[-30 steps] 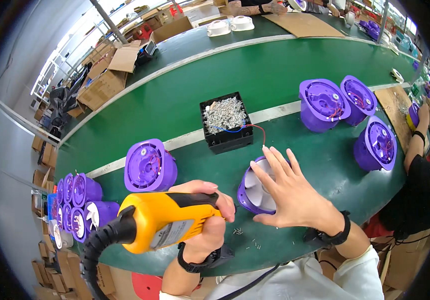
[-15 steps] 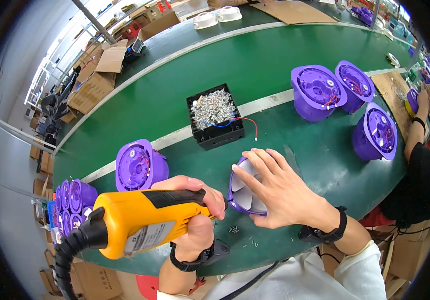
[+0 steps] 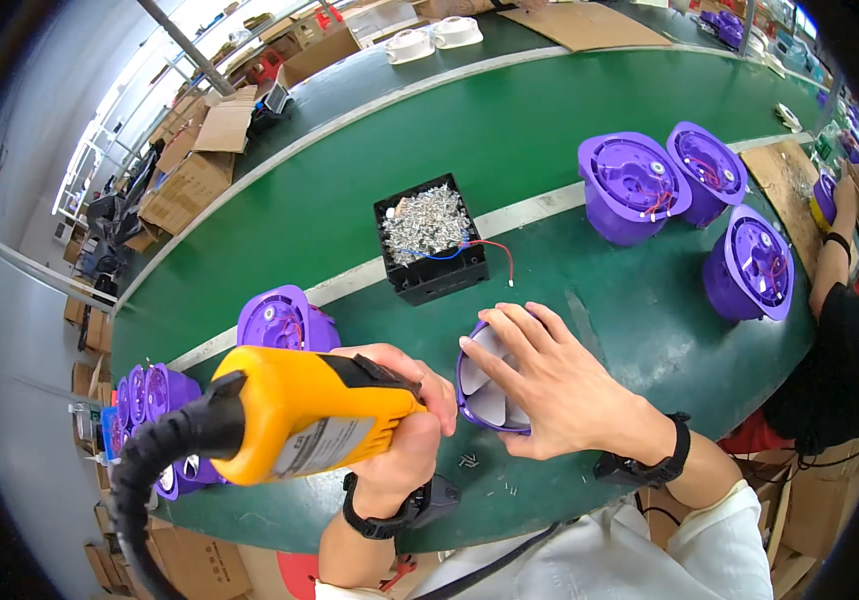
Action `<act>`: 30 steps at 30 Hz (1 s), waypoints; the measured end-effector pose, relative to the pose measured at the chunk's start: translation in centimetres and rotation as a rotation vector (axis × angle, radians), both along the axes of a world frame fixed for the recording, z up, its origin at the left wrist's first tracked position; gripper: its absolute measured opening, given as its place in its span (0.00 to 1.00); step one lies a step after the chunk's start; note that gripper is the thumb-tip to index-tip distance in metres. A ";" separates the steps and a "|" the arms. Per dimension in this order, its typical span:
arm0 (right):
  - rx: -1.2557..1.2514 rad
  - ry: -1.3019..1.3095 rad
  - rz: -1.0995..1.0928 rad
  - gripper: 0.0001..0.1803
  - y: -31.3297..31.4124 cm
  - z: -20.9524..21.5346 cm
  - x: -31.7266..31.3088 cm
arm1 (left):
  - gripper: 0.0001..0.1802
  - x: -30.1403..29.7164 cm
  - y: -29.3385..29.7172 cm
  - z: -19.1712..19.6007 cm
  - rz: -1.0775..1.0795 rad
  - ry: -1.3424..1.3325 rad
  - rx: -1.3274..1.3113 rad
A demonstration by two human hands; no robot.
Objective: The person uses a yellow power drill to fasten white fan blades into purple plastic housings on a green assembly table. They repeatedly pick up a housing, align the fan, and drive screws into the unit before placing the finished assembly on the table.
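Note:
My left hand is wrapped round a yellow and black electric screwdriver, its thick black cable trailing from the rear. The tool points toward a round purple housing with pale grey fan blades on the green bench. Its tip is hidden behind my left fingers, so I cannot tell whether it touches the housing. My right hand spans the housing from above, fingers over the far side and thumb at the near rim. A few loose screws lie on the bench beside the housing.
Beyond my hands stands a black bin full of screws, a red and blue wire across it. Purple housings stand at the right and left. A co-worker's arm is at far right. Cardboard boxes stand at far left.
The screwdriver's body has shifted a little to the right and up, with my left hand turning slightly. My right hand and the fan housing have stayed almost where they were.

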State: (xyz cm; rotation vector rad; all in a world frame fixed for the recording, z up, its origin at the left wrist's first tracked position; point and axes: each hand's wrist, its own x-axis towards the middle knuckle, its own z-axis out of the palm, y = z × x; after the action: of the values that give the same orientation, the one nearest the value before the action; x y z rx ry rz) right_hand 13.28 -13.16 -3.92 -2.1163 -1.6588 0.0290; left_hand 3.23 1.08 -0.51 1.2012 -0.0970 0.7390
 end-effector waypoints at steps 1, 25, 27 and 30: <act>-0.005 0.001 0.001 0.48 0.0 0.1 0.0 | 0.26 0.0 0.2 0.0 0.033 0.000 0.020; 0.044 -0.003 -0.173 0.50 1.6 0.1 -1.2 | 0.31 -1.3 2.0 0.6 0.286 0.016 0.210; 0.040 0.011 -0.065 0.49 1.4 0.5 -0.3 | 0.31 -1.3 2.1 0.4 0.296 0.007 0.196; 0.016 0.014 0.020 0.48 0.9 0.9 0.2 | 0.31 -1.2 2.1 0.2 0.275 0.018 0.181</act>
State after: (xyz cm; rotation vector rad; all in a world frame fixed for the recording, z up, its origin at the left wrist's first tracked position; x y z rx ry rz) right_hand 13.44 -12.23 -3.06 -2.0829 -1.6669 0.0360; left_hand 2.07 3.23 -0.31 1.4112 0.0180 0.9750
